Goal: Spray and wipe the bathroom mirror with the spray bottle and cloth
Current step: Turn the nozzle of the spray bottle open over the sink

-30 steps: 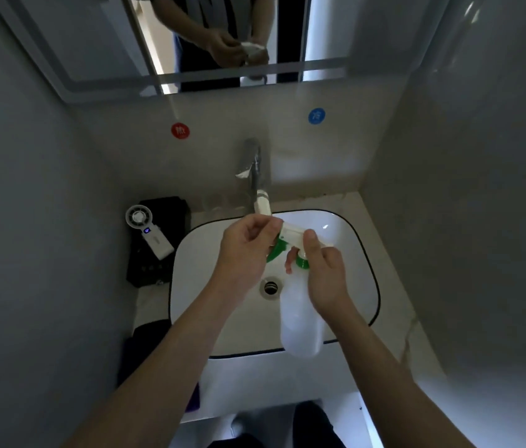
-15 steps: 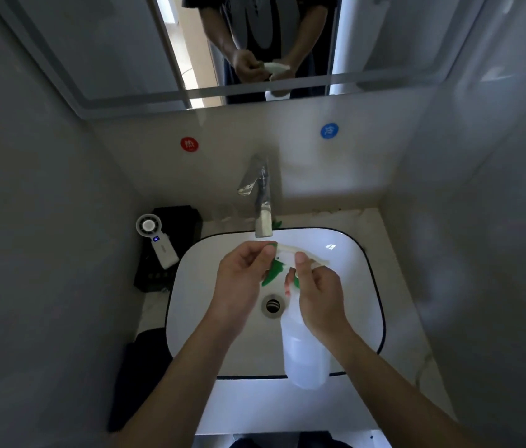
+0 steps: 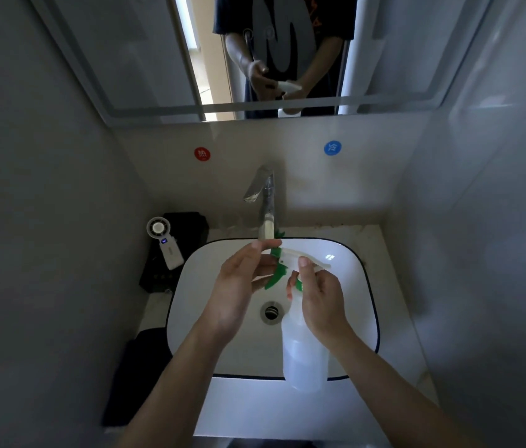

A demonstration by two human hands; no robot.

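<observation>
We risk misting our own left grip (image 3: 239, 292), whose fingertips pinch the nozzle, or dropping the bottle (image 3: 303, 357) into the sink (image 3: 352, 286) below. Our right grip (image 3: 320, 299) curls round its neck. It hangs upright, translucent white with a green trigger, seemingly part full

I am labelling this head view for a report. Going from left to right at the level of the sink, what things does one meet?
Handheld fan → left hand → right hand. The spray bottle, held by both hands, overlaps them, so I leave it out.
</observation>
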